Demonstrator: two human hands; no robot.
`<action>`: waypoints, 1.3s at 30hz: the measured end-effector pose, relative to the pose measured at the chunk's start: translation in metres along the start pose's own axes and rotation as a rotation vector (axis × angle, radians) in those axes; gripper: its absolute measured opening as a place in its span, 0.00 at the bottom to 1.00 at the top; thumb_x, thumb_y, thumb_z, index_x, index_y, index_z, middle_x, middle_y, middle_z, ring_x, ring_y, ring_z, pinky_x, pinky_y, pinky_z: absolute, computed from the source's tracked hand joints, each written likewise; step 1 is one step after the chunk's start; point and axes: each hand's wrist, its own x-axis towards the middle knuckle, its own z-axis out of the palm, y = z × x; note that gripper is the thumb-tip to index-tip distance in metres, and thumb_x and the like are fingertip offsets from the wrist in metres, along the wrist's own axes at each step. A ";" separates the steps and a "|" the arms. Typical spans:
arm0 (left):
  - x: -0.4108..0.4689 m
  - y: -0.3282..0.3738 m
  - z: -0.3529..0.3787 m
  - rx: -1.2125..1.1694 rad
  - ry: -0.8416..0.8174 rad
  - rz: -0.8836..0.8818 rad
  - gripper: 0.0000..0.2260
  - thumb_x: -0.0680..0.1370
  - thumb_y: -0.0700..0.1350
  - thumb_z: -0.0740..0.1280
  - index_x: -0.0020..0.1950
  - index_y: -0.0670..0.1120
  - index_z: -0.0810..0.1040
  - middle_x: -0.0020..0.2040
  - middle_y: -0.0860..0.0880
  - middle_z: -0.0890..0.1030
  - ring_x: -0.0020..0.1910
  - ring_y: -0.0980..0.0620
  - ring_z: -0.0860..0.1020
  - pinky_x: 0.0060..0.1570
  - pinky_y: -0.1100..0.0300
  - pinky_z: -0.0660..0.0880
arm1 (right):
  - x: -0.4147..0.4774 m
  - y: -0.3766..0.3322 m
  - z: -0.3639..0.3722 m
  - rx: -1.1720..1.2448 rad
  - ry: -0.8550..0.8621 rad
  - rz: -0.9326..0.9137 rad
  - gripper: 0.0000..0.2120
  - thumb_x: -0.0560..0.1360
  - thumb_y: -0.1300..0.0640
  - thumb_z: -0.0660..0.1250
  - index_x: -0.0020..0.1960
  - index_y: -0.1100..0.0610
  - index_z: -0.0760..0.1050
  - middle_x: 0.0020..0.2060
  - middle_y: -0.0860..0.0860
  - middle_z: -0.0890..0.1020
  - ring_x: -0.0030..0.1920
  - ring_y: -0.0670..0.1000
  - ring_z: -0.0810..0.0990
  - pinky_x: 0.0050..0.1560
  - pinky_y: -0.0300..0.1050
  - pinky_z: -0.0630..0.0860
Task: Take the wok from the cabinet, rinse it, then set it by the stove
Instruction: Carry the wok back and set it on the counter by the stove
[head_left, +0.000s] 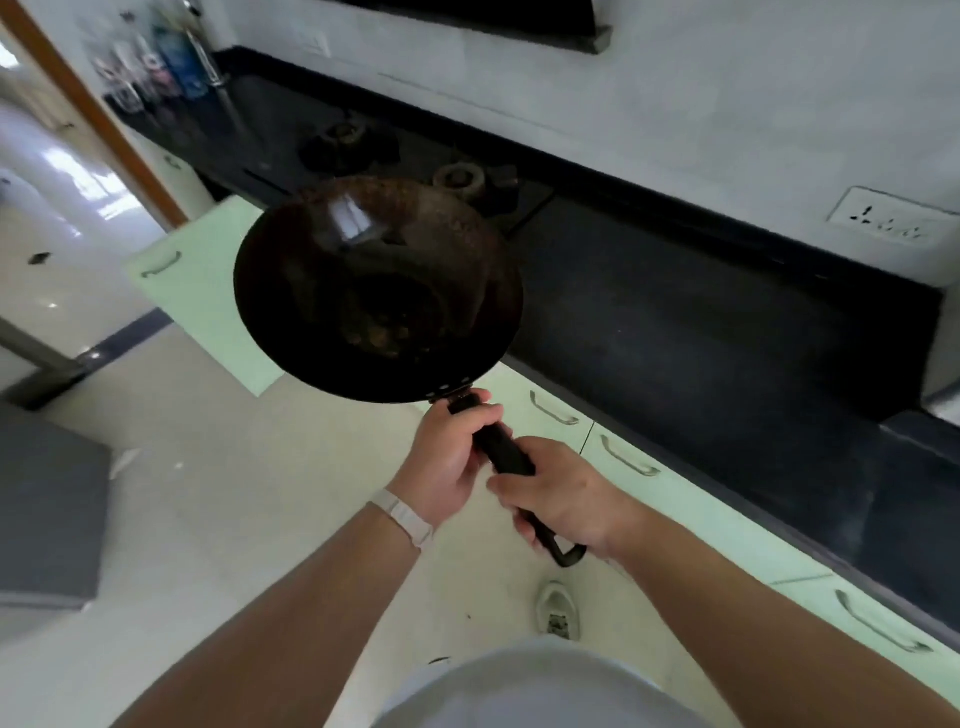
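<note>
A dark, rust-stained wok (376, 291) with a long black handle hangs in the air in front of me, over the floor and the counter's front edge. My left hand (449, 457) grips the handle close to the bowl. My right hand (563, 499) grips the handle's far end, near its hanging loop. The stove (395, 156), a black hob with two burners, lies on the dark counter just beyond the wok's rim. A pale green cabinet door (208, 280) stands swung open below and left of the wok.
The dark counter (701, 322) runs along the right, with pale green drawers and metal handles (553, 408) under it. Bottles and jars (156, 67) stand at the counter's far left end. A wall socket (891, 223) sits at the right. My shoe (558, 608) is on the tiled floor.
</note>
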 end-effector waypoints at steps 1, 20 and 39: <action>0.007 0.004 0.005 -0.009 0.020 0.012 0.06 0.77 0.32 0.66 0.51 0.42 0.74 0.35 0.46 0.76 0.34 0.49 0.78 0.42 0.55 0.77 | 0.009 -0.004 -0.008 0.000 -0.022 -0.007 0.05 0.77 0.62 0.65 0.45 0.59 0.70 0.28 0.57 0.76 0.26 0.55 0.74 0.27 0.44 0.74; 0.075 0.106 -0.101 -0.238 0.312 0.237 0.10 0.75 0.32 0.66 0.53 0.41 0.72 0.36 0.45 0.75 0.36 0.47 0.78 0.44 0.53 0.78 | 0.175 -0.105 0.037 -0.260 -0.391 -0.140 0.09 0.78 0.60 0.66 0.51 0.66 0.71 0.27 0.57 0.77 0.25 0.53 0.74 0.29 0.47 0.75; 0.151 0.283 -0.354 -0.259 0.221 0.270 0.10 0.76 0.32 0.67 0.55 0.40 0.73 0.38 0.45 0.77 0.36 0.48 0.80 0.48 0.51 0.77 | 0.359 -0.240 0.257 -0.246 -0.319 -0.139 0.08 0.77 0.63 0.65 0.53 0.66 0.70 0.31 0.56 0.75 0.26 0.53 0.75 0.28 0.46 0.74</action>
